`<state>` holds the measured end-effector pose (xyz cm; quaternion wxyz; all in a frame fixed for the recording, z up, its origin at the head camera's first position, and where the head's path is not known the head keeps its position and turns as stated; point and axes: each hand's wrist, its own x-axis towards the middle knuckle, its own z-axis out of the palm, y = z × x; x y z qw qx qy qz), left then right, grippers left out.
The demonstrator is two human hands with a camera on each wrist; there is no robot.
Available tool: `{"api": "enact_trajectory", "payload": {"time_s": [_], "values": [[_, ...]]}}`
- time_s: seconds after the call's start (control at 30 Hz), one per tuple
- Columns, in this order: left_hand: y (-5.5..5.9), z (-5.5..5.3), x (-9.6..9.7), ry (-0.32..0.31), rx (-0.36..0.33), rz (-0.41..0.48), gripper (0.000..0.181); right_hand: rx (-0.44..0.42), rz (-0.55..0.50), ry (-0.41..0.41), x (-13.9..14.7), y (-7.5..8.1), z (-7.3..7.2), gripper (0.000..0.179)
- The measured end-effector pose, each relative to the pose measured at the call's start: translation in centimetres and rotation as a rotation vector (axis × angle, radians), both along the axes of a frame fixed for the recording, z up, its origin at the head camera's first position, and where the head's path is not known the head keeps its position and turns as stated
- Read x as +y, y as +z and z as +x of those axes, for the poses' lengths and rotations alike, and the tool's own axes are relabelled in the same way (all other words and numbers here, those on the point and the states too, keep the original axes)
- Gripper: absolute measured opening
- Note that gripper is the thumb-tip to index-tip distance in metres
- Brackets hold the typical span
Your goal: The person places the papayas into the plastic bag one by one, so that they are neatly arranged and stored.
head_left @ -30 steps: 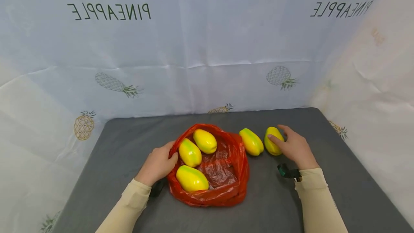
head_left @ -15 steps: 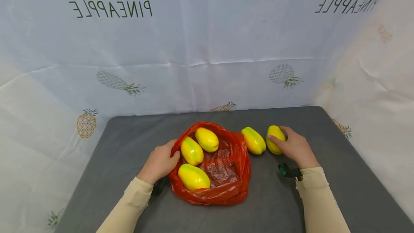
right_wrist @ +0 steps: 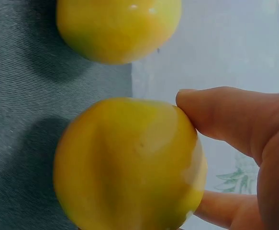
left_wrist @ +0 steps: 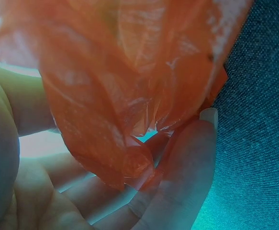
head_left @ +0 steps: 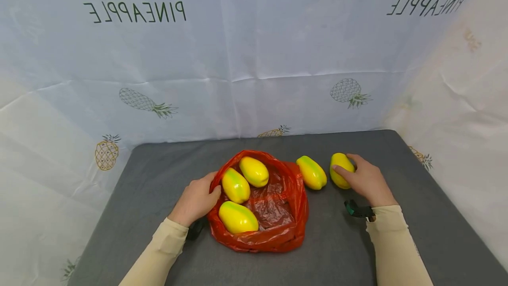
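Note:
A red plastic bag lies with its mouth open on the dark grey table. Inside it are three glossy yellow-green papayas, one papaya at the near left. My left hand grips the bag's left rim; its fingers show behind the thin red film in the left wrist view. To the right of the bag, my right hand holds a papaya between thumb and fingers. In the right wrist view this papaya looks rounded and faintly ridged, thumb and fingers at its side.
Another papaya lies between the bag and the right hand, close against the bag's right edge. Behind the table hangs a pale cloth printed with pineapples and mirrored lettering.
My right hand has shifted slightly right with its papaya, widening the gap to the neighbouring one. The left hand still grips the bag rim. The head view has tilted a little.

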<state>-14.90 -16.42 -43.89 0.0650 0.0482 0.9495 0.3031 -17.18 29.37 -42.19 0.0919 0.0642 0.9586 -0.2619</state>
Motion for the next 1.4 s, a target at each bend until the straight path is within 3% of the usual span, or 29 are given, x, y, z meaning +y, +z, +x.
{"api": "enact_trajectory", "payload": {"time_s": [0.43,0.8,1.03,1.4], "values": [[-0.1,0.2,-0.1,0.000,0.011,0.010,0.047,0.108,0.009,0.038,-0.9,2.8,1.1,0.097],[-0.1,-0.1,0.0,-0.001,-0.006,0.017,0.049,0.163,0.019,0.112,-3.9,6.0,3.1,0.092],[0.0,0.0,-0.2,0.001,-0.006,0.028,0.048,0.215,0.007,0.199,-6.7,6.5,4.1,0.085],[0.1,-0.1,-0.2,-0.005,-0.013,0.019,0.049,0.222,-0.046,0.282,-9.9,6.2,4.7,0.076]]}}
